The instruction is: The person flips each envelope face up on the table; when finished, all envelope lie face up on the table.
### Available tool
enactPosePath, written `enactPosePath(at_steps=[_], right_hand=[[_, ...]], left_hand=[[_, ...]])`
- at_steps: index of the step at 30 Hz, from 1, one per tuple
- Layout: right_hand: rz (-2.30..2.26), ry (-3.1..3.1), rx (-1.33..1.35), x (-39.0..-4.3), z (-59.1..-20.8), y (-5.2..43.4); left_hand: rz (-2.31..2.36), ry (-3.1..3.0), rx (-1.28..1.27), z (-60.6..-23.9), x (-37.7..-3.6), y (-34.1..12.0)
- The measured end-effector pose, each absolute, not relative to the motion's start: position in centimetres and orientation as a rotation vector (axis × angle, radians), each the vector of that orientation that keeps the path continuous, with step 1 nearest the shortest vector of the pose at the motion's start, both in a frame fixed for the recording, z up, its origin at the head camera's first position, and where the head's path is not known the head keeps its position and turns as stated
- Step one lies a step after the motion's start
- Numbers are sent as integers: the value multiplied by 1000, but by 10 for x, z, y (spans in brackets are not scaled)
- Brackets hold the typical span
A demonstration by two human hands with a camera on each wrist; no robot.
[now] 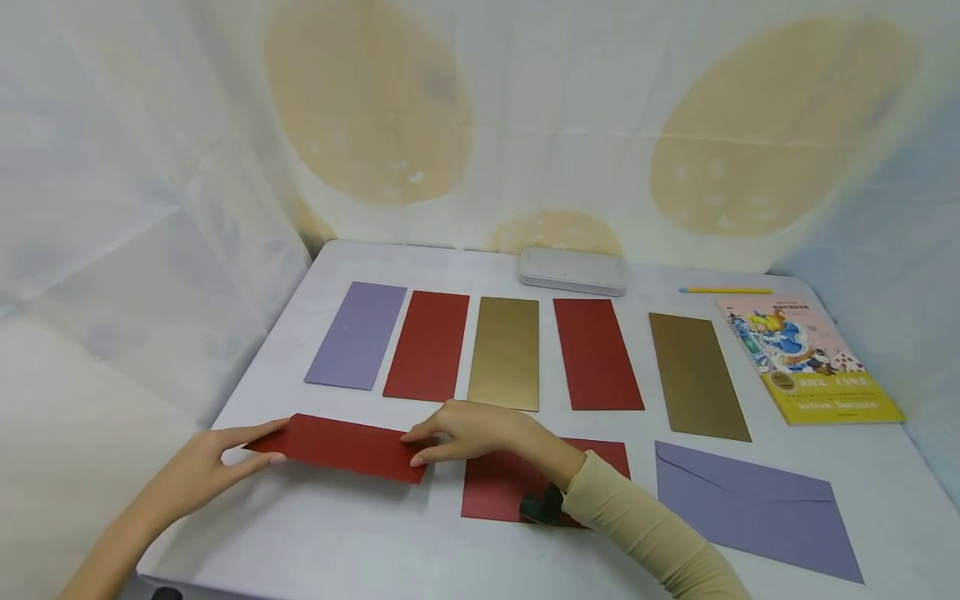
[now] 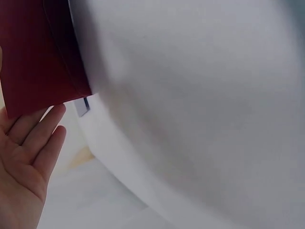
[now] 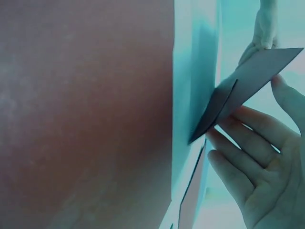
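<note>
A red envelope (image 1: 345, 448) is held up off the table, tilted, between the two hands. My left hand (image 1: 197, 471) pinches its left end, thumb on one side and fingers on the other. At the opposite end my right hand (image 1: 474, 429) grips the edge between thumb and fingers. The left wrist view shows the flap side of the envelope (image 2: 35, 57) above the left hand's fingers (image 2: 50, 143). In the right wrist view the envelope (image 3: 255, 74) slants down from the hands with a flap line visible. Another red envelope (image 1: 487, 487) lies flat, partly hidden under the right forearm.
Behind the hands lies a row: purple (image 1: 358, 335), red (image 1: 427, 346), gold (image 1: 504, 353), red (image 1: 598, 355) and gold envelopes (image 1: 699, 377). A purple envelope (image 1: 750, 521) sits front right. Farther off are a grey case (image 1: 572, 271), a yellow pencil (image 1: 726, 291) and a book (image 1: 813, 362).
</note>
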State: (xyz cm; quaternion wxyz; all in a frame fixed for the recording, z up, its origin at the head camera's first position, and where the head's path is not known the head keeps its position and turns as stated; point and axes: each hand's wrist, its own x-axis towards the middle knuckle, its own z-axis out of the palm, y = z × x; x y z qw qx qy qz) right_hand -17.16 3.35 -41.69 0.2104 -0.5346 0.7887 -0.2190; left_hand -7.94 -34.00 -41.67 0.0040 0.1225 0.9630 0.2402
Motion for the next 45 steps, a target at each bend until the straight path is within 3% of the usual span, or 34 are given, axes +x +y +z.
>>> enactPosePath(at_steps=[9,18,30,40,45], right_hand=[[-672,2116,-1502,-172,-412,34],[-825,2164,-1680,-158,-391,42],[-620,2345,-1861,-141,-383,45],[-716,2350,-1834,-153,-387,48],[-793,2349,-1816,-164,-388,49]], left_hand=[[723,3015,414,-400,-84,-340],[713,2967,479,-388,-93,-337],[723,3001,460,-386,-105,-333],[1037,3295,1012,-397,-115,-329],[1084,3337,1085,-400,-123,-330]])
